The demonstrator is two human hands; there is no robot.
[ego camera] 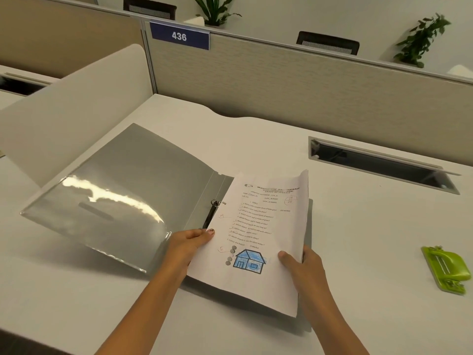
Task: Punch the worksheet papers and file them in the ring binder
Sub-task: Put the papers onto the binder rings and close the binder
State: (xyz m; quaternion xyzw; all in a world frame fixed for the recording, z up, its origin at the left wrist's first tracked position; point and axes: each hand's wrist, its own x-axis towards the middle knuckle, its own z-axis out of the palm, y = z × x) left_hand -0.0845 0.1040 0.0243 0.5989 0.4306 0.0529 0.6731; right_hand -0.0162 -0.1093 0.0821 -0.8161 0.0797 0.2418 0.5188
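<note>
A grey ring binder (133,190) lies open on the white desk, its left cover raised and glossy. Its black ring mechanism (212,212) shows at the spine, with one ring at the sheet's top left edge. White worksheet papers (266,226) with printed lines and a blue house drawing are held over the binder's right half. My left hand (190,243) pinches the sheets' left edge near the rings. At the lower right edge, my right hand (300,265) grips the same sheets. A green hole punch (445,271) sits on the desk at the far right.
A white curved divider (76,103) stands behind the binder on the left. A beige partition with a "436" sign (179,36) runs along the back. A cable slot (378,165) with a raised flap is set in the desk at the right.
</note>
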